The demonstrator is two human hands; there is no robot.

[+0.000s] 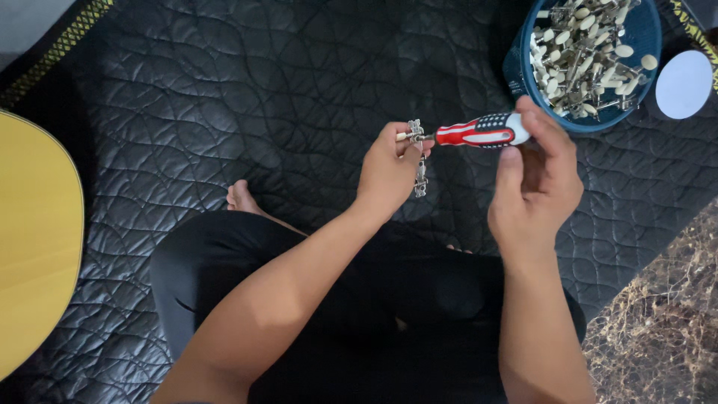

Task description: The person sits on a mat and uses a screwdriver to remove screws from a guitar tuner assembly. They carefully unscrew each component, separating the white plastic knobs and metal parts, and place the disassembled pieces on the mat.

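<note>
A yellow board (34,239) lies at far left on the black quilted mat (224,90). The left hand (387,173) is pinched around a metal part (419,157), a thin silvery strip with small gear-like pieces that hangs below the fingers. The right hand (535,187) grips a screwdriver (479,132), red and white handled, its tip touching the part. A blue bucket (583,56) of similar cream-knobbed parts stands at upper right.

Black quilted mat (224,97), yellow board (34,239), white disc (683,84)
</note>
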